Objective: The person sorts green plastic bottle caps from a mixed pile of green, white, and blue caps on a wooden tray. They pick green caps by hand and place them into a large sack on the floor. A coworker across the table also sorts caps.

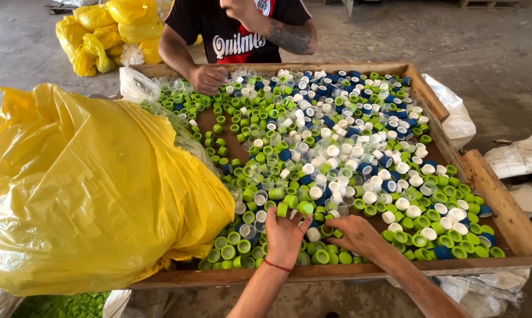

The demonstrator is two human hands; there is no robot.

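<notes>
Sorting looks barely begun: the left hand [284,234] has its fingers closed on green bottle caps [304,207] at the near edge of the wooden tray [501,206], the right hand [355,232] lies loosely curled on neighbouring caps, and green, white, blue and clear caps remain thoroughly mixed.

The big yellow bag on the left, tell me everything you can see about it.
The yellow bag is a large sack of thin, glossy, crinkled plastic, bulging full; its contents are hidden. It lies on its side over the left end of the wooden tray, covering that corner and pressing against the green caps next to it. A clear plastic bag shows behind it. The person's left hand works close to its right edge, apart from it.
</notes>
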